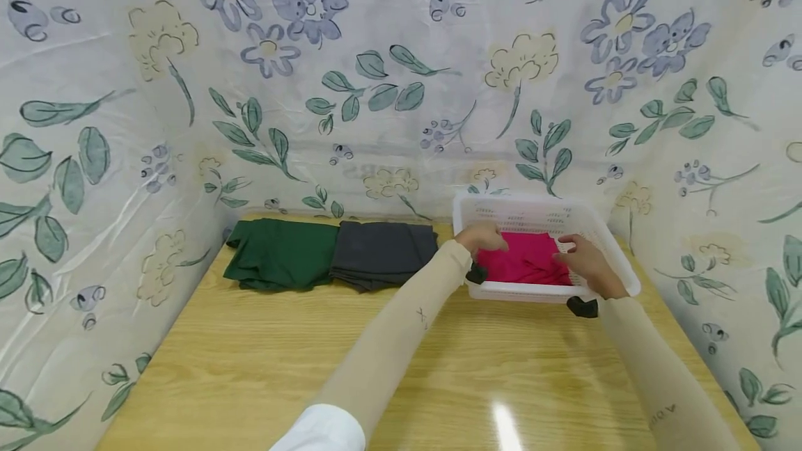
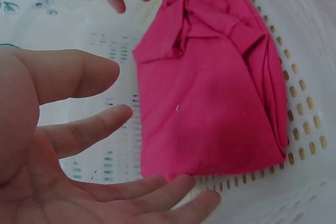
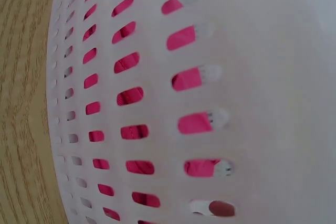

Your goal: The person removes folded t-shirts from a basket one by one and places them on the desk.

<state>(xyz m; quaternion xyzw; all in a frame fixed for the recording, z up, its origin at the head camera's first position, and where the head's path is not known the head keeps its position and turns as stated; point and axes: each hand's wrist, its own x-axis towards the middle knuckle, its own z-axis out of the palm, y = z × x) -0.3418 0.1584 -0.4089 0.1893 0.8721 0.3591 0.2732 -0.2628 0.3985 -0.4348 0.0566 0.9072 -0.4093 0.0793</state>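
A folded pink garment [image 1: 525,259] lies in a white perforated plastic basket [image 1: 520,291]. In the head view my left hand [image 1: 484,237] reaches over the basket's left side, by the garment's left edge. The left wrist view shows that hand [image 2: 37,182] with fingers spread and nothing held, its fingertips right at one end of the pink garment [image 2: 210,103]. At the opposite side, my right hand [image 1: 587,263] hangs over the basket's right part with loosely bent fingers. The basket wall [image 3: 273,108] fills most of the right wrist view, with pink showing through its slots.
Left of the basket, a folded dark grey garment [image 1: 383,252] and a folded green garment [image 1: 285,252] lie side by side at the back of the wooden table [image 1: 351,326]. Flower-patterned sheeting [image 1: 376,138] stands behind the table and along both its sides.
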